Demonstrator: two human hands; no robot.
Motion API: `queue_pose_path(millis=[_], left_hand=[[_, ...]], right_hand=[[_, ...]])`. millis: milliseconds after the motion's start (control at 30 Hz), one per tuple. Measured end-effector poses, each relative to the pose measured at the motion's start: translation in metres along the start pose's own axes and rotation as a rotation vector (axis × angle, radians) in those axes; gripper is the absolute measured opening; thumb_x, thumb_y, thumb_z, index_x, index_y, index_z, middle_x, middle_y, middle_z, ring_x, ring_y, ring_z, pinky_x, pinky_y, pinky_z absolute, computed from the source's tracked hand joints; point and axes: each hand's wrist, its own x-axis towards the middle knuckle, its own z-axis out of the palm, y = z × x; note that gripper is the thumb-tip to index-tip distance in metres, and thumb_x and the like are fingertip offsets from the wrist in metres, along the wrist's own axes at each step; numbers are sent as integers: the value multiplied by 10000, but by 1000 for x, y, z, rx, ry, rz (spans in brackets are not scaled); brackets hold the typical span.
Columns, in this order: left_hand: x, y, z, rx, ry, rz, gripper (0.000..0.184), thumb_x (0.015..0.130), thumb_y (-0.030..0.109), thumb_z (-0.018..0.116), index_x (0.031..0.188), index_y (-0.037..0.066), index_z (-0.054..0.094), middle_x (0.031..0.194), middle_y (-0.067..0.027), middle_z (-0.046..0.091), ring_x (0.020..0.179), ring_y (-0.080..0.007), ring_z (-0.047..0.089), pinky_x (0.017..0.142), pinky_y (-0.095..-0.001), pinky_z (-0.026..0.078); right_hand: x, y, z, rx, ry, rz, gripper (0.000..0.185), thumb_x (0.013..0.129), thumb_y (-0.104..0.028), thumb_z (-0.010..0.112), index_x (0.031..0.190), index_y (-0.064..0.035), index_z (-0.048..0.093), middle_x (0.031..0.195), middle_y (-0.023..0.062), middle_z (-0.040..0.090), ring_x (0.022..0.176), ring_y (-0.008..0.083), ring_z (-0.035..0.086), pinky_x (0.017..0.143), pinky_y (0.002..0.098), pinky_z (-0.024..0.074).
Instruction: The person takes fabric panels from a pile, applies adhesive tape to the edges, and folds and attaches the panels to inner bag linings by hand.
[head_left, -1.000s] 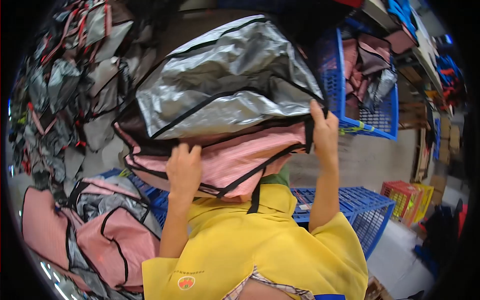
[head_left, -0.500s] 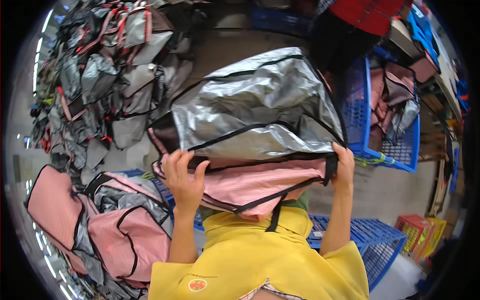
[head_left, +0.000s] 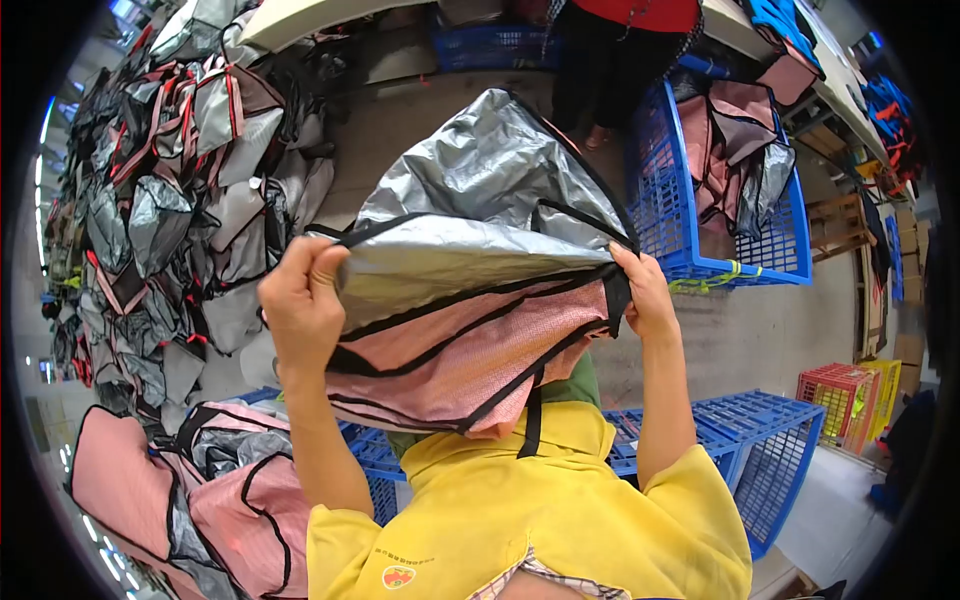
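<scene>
Held up in front of me is a soft insulated bag (head_left: 490, 350), pink outside, shiny silver inside, with black edge binding. My left hand (head_left: 305, 300) grips the silver panel's left corner, thumb and fingers closed on the bound edge. At the right corner, my right hand (head_left: 645, 292) pinches the bag near a black strip. Its silver lining faces up and away from me, while the pink side hangs toward my yellow shirt. A black strap dangles from the bag's lower edge.
Silver and grey bags form a big heap (head_left: 200, 190) at left. Nearer lie more pink bags (head_left: 245, 515). A blue crate (head_left: 665, 190) holding pink pieces stands at right, close to a person in red (head_left: 640, 12). Blue crates (head_left: 770, 405) flank my waist; a red crate (head_left: 835, 400) sits farther right.
My left hand has moved left and up, closing on the silver panel's edge and pulling it taut. The right hand keeps its corner, shifted slightly left and up. The view has shifted too.
</scene>
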Motion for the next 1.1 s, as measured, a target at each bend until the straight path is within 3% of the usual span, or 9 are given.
queue_pose_path(millis=[133, 333, 467, 533, 600, 700, 800, 867, 1100], left_hand=[[43, 10, 2, -14, 9, 52, 174, 938, 124, 649, 846, -22, 631, 649, -105, 565, 573, -132, 474, 545, -302, 399], [44, -78, 63, -452, -478, -704, 300, 973, 267, 629, 877, -9, 700, 700, 17, 604, 626, -72, 496, 575, -276, 403], [28, -101, 89, -191, -669, -835, 365, 948, 342, 647, 953, -14, 728, 816, -37, 694, 690, -110, 600, 626, -279, 468], [22, -102, 95, -165, -664, -851, 410, 899, 441, 656, 956, 42, 734, 570, 25, 491, 456, -80, 381, 400, -315, 266], [26, -98, 100, -326, -720, -897, 389, 939, 362, 655, 1027, -12, 716, 845, -42, 704, 707, -116, 612, 646, -291, 484], [27, -100, 98, -260, -739, -916, 387, 945, 344, 648, 1073, -16, 707, 911, -61, 714, 780, -140, 634, 715, -302, 491], [30, -86, 92, -284, -798, -901, 402, 950, 335, 641, 1099, -33, 702, 976, -71, 715, 866, -154, 644, 783, -303, 485], [20, -101, 94, -367, -755, -903, 399, 956, 329, 632, 1099, -37, 702, 975, -70, 715, 864, -153, 644, 782, -307, 486], [-5, -113, 94, -590, -689, -949, 336, 984, 298, 598, 930, -20, 692, 833, -36, 693, 682, -116, 607, 645, -296, 481]], right_hand=[[0, -15, -3, -41, -69, 9, 231, 969, -265, 616, 798, -110, 600, 582, -53, 541, 362, 27, 346, 326, 223, 190], [8, -13, -25, -254, -166, 70, 231, 964, -283, 627, 843, -87, 618, 602, -53, 554, 387, 21, 377, 330, 218, 205], [-3, -9, -31, -239, -156, 89, 193, 980, -247, 614, 898, -75, 643, 644, -61, 570, 400, 8, 376, 342, 210, 208], [-3, -4, -39, -228, -161, 102, 189, 981, -249, 618, 941, -70, 662, 658, -56, 590, 396, 5, 369, 342, 206, 198], [-1, -1, -39, -221, -151, 98, 194, 983, -250, 617, 934, -69, 665, 656, -53, 595, 393, 8, 368, 344, 206, 202], [4, 6, -47, -246, -169, 118, 187, 984, -241, 614, 935, -68, 666, 673, -45, 608, 399, 6, 381, 343, 210, 210], [-1, 1, -39, -172, -225, 90, 296, 976, -206, 632, 1202, -17, 602, 999, 54, 707, 812, 128, 691, 613, 262, 568], [20, 38, -74, -191, -166, 165, 310, 996, -281, 616, 1178, -30, 619, 1013, 42, 703, 808, 122, 685, 678, 299, 588], [6, 35, -67, -93, -352, 42, 509, 978, -553, 504, 929, -67, 645, 684, -54, 597, 477, -6, 400, 393, 184, 230]])
